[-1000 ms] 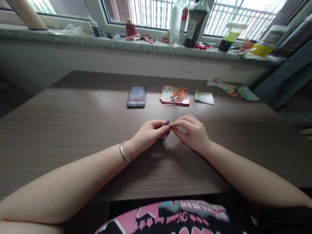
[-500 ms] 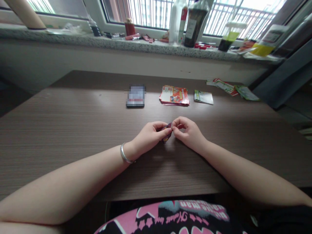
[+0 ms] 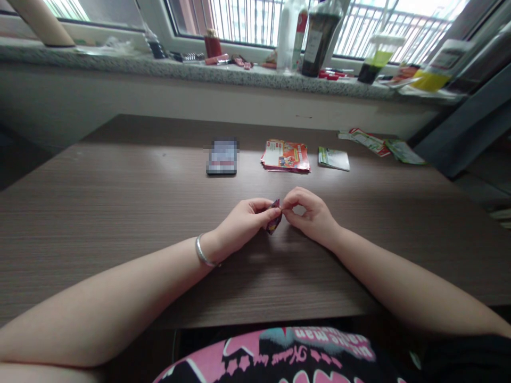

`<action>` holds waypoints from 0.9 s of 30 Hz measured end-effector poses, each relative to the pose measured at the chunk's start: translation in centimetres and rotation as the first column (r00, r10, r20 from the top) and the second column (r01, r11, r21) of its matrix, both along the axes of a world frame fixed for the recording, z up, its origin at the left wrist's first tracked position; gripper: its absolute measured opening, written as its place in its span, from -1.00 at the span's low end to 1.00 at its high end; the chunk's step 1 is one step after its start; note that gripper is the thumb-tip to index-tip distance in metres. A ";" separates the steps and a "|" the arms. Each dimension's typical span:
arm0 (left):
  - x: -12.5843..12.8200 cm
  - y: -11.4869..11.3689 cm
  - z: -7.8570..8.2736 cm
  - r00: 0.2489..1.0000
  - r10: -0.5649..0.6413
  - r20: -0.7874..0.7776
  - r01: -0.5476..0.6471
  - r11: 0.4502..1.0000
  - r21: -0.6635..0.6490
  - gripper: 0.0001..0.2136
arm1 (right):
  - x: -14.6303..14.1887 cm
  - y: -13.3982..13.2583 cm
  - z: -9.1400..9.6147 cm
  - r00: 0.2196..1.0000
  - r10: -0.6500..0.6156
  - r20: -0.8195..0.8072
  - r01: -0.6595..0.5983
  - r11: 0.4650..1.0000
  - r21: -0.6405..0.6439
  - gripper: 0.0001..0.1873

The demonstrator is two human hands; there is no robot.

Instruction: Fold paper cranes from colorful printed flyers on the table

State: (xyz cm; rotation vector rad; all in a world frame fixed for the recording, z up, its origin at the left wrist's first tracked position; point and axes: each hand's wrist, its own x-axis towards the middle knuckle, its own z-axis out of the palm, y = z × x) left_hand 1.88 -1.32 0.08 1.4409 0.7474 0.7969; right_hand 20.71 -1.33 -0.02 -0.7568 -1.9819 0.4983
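A small folded piece of dark red and purple paper (image 3: 274,222) is pinched between both my hands just above the brown wooden table (image 3: 120,213). My left hand (image 3: 243,223), with a silver bracelet on its wrist, grips the paper's left side with thumb and fingers. My right hand (image 3: 309,215) pinches its upper right edge, the other fingers curled in. Most of the paper is hidden by my fingers.
Farther back on the table lie a dark phone (image 3: 222,156), a stack of red printed papers (image 3: 286,156), a green-white slip (image 3: 334,158) and more leaflets (image 3: 375,142) at the right. The stone windowsill (image 3: 199,69) carries bottles (image 3: 319,37) and jars.
My right hand's fingers have curled in from a more spread pose and pinch the paper tighter. The paper has turned slightly between my fingers. My arms stay in place.
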 end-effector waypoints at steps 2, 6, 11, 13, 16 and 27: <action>0.0 -0.1 0.0 1.000 0.025 0.009 -0.025 1.000 -0.010 -0.71 | 0.1 0.0 0.0 1.000 0.011 -0.001 -0.011 1.000 0.010 -0.93; 0.2 -0.5 0.3 0.996 0.090 0.019 -0.089 0.995 -0.041 -0.70 | 0.4 0.2 -0.1 0.999 0.032 -0.019 -0.031 0.999 0.040 -0.95; 0.3 -0.7 0.6 0.991 0.133 0.005 -0.133 0.990 -0.050 -0.67 | 0.6 0.6 -0.3 0.999 0.034 0.020 -0.036 0.992 0.123 -0.93; 0.4 -0.7 0.5 0.990 0.143 0.004 -0.142 0.989 -0.050 -0.68 | 0.5 0.5 -0.3 0.999 0.012 0.042 -0.019 0.986 0.167 -0.93; 0.4 -0.7 0.4 0.986 0.164 -0.005 -0.164 0.985 -0.049 -0.70 | 0.4 0.2 -0.2 0.999 -0.031 0.043 0.022 0.982 0.190 -0.94; 0.4 -0.6 0.3 0.983 0.185 -0.016 -0.186 0.981 -0.049 -0.70 | 0.0 -0.4 0.0 0.997 -0.077 0.020 0.073 0.984 0.164 -0.93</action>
